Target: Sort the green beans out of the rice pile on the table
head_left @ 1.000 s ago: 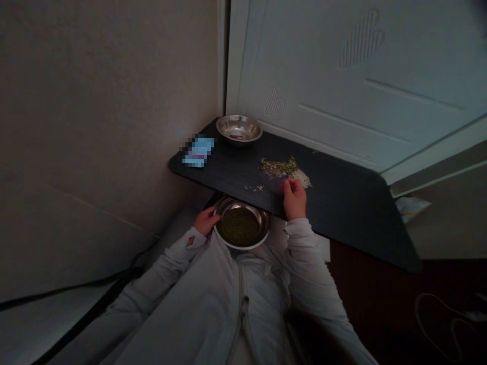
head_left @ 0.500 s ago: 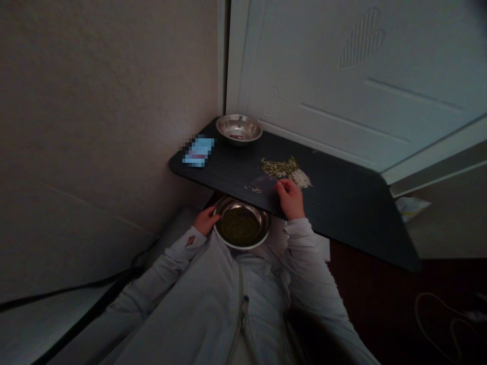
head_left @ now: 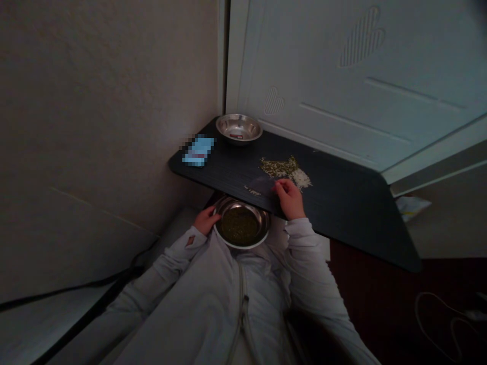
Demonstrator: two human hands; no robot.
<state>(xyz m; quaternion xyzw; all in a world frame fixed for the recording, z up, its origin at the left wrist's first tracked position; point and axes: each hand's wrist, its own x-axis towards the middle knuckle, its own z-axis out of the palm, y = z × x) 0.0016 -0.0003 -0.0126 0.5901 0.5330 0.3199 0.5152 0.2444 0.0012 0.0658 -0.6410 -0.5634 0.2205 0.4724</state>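
Observation:
My left hand is closed on the left rim of a steel bowl at my lap, below the table edge. Dark green grains, probably mung beans, fill its bottom. Over the black table my right hand pinches a thin see-through plastic sheet, which is faint against the dark top. Beyond the sheet lies a heap of mixed green and white grains. A pile of white, rice-like grains adjoins it on the right. Several loose white grains lie near the front edge, at the sheet's left side.
The black table stands against a white door. A second steel bowl with a red label inside sits at its back left, beside a pixelated phone-like blue screen. A pale cable lies on the floor at right.
My right hand has moved slightly left with the plastic sheet. The loose white grains by the front edge have shifted a little left and closer together. My left hand stays on the bowl.

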